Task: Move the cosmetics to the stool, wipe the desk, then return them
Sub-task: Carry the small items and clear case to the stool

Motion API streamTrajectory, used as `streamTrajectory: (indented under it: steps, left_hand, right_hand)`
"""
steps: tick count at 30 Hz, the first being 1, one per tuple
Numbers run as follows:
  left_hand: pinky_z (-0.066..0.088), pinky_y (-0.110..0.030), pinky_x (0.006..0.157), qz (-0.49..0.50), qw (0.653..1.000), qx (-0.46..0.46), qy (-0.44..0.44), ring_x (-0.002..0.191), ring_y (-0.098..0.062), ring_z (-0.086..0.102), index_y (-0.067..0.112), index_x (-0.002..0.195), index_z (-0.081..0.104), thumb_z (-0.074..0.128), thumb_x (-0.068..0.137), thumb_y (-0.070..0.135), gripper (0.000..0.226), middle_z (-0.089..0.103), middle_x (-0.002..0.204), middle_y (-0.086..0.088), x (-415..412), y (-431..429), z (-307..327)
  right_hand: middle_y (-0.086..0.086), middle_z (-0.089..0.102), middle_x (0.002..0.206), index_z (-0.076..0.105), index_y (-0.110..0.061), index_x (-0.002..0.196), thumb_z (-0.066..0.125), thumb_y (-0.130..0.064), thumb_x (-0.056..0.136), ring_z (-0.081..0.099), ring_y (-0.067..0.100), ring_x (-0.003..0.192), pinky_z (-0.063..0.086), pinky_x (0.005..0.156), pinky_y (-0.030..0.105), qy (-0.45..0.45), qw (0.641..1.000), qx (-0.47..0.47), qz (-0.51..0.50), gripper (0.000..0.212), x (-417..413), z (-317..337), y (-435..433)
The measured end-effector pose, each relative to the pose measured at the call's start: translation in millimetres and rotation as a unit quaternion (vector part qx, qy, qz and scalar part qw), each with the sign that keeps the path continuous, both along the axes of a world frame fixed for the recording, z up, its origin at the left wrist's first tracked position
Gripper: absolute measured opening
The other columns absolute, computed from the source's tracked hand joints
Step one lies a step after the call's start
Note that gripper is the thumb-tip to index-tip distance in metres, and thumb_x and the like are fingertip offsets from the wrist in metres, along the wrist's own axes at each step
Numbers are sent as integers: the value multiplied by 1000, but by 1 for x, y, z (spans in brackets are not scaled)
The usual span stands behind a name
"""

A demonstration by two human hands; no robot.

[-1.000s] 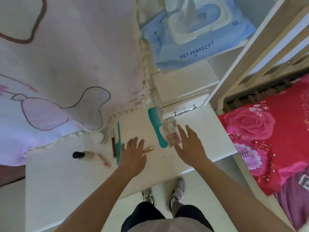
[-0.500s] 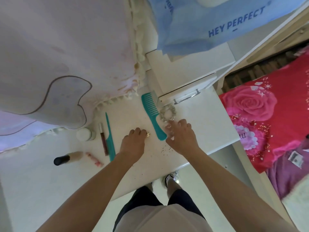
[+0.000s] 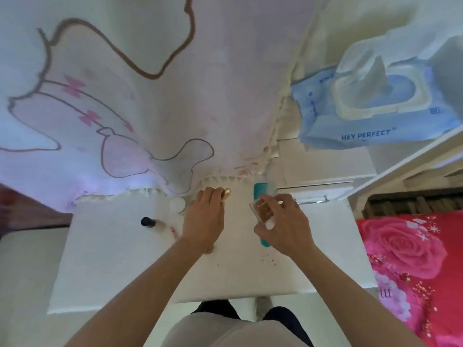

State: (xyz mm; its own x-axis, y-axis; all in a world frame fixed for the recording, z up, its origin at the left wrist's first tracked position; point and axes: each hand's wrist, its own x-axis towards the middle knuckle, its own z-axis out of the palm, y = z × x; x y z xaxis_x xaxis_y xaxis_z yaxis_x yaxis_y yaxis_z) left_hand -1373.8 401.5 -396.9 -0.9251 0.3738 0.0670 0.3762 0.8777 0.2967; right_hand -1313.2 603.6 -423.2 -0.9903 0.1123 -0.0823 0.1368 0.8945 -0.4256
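- Both hands grip cosmetics over the white desk [image 3: 325, 246]: left hand [image 3: 204, 221] closed round a small gold tube [image 3: 226, 194]; right hand [image 3: 285, 225] pinching a clear bottle [image 3: 263, 213] of pinkish liquid, lifted off the desk
- Half a second ago both hands lay flat on the desk, reaching; now each holds its item
- Left of the left hand: white jar [image 3: 178, 204], black-capped bottle [image 3: 150, 222]; teal comb [image 3: 260, 194] partly hidden under the right hand
- Behind the desk: draped cloth [image 3: 150, 108]; wipes pack [image 3: 375, 108]

The picture is bright and a bit washed out, with soft light and only faint shadows on the white desk [image 3: 325, 246]. Everything looks slightly fuzzy. Straight lines bend near the edges, and the hanging cloth [image 3: 125, 96] looks stretched and blurry.
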Motion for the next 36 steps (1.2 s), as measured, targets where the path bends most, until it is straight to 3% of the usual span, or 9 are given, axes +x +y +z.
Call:
streamTrajectory:
  steps: [5, 9, 13, 18, 25, 28, 32, 36]
  left_hand:
    - [51, -44, 60, 178, 979, 21, 101, 77, -32, 57, 1, 110, 63, 63, 88, 3, 22, 61, 92, -13, 61, -78, 43]
    - [51, -47, 68, 315, 938, 7, 142, 84, -34, 57, 1, 116, 62, 58, 93, 8, 24, 62, 99, -14, 129, -151, 79]
    - [51, -48, 66, 416, 883, -1, 217, 83, -35, 59, -1, 115, 63, 58, 94, 8, 23, 62, 99, -15, 200, -229, 115]
    - [51, -38, 64, 522, 807, -15, 276, 87, -27, 57, 3, 117, 61, 59, 95, 12, 24, 60, 100, -11, 299, -337, 138]
    - [46, -38, 65, 628, 724, -15, 286, 90, -30, 55, 3, 121, 58, 56, 95, 13, 28, 58, 104, -12, 443, -497, 150]
    - [46, -36, 67, 652, 700, -26, 288, 91, -28, 54, 4, 123, 58, 56, 96, 15, 30, 58, 104, -12, 493, -552, 157]
    - [46, -34, 64, 689, 667, -38, 280, 90, -24, 53, 7, 126, 55, 52, 98, 20, 31, 57, 106, -9, 540, -616, 159]
    - [39, -29, 67, 714, 639, -34, 283, 91, -22, 52, 8, 125, 56, 53, 98, 21, 30, 58, 105, -8, 567, -676, 149]
  right_hand:
    - [2, 54, 113, 53, -30, 129, 60, -51, 64, 61, 26, 86, 55, 71, 35, 94, 982, -70, 150, 68, -25, 16, -71]
    - [1, 55, 113, 56, -29, 131, 66, -48, 63, 60, 23, 88, 52, 72, 32, 145, 950, -122, 248, 71, -16, 36, -159]
    - [-3, 54, 116, 53, -32, 135, 67, -47, 66, 58, 17, 93, 48, 73, 26, 178, 909, -144, 349, 72, 13, 71, -258]
    - [-9, 51, 117, 52, -34, 135, 67, -45, 67, 54, 13, 94, 45, 74, 23, 206, 847, -162, 462, 70, 64, 107, -389]
    - [-5, 52, 116, 53, -30, 133, 65, -42, 68, 54, 17, 94, 50, 73, 29, 246, 759, -180, 576, 67, 169, 132, -601]
    - [-10, 50, 118, 52, -35, 132, 66, -45, 67, 53, 13, 94, 46, 72, 24, 241, 744, -195, 592, 68, 213, 141, -675]
    - [-8, 51, 118, 51, -34, 133, 64, -47, 69, 54, 14, 98, 51, 77, 28, 227, 710, -214, 632, 67, 256, 144, -754]
    - [-9, 50, 117, 52, -34, 133, 67, -47, 72, 52, 11, 98, 44, 74, 21, 226, 687, -205, 659, 64, 281, 140, -824]
